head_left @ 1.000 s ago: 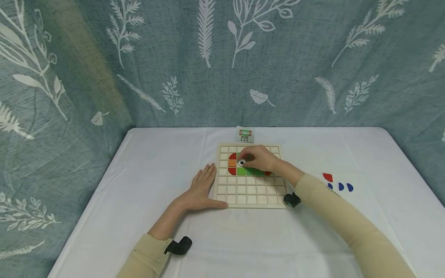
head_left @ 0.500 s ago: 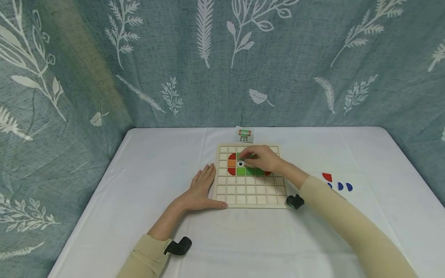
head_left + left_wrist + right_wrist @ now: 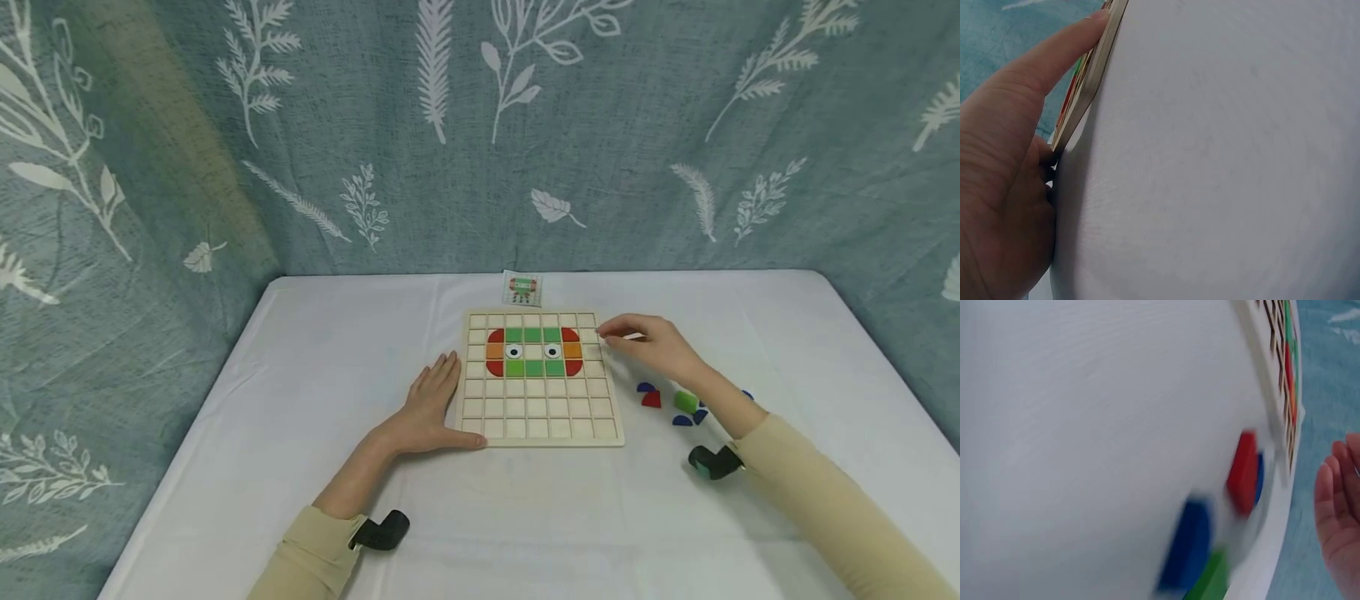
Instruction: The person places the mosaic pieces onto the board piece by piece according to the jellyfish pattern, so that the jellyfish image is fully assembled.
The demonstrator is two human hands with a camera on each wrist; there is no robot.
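Observation:
A pale wooden grid board (image 3: 538, 429) lies flat at the table's centre. In its upper rows are green square tiles (image 3: 533, 334), orange tiles (image 3: 496, 351), red rounded corner tiles (image 3: 495, 368) and two eye tiles, one on the left (image 3: 513, 352) and one on the right (image 3: 552, 352). My left hand (image 3: 431, 412) lies spread against the board's left side, its thumb touching the front edge. Beyond the right edge, my right hand (image 3: 656, 346) hovers with loosely bent fingers and nothing visible between them. In the right wrist view, that hand (image 3: 1341, 512) shows only partly.
Right of the board lie a red piece (image 3: 652, 399), a green piece (image 3: 686, 402) and several blue rounded pieces (image 3: 682, 421), some partly behind the right forearm. A small printed picture card (image 3: 522, 289) lies behind the board. A patterned curtain (image 3: 450, 208) stands behind the table.
My right hand has let go of the left eye tile, which sits in its cell, and has moved right off the board. More tiles and loose pieces are uncovered. The left hand stays put.

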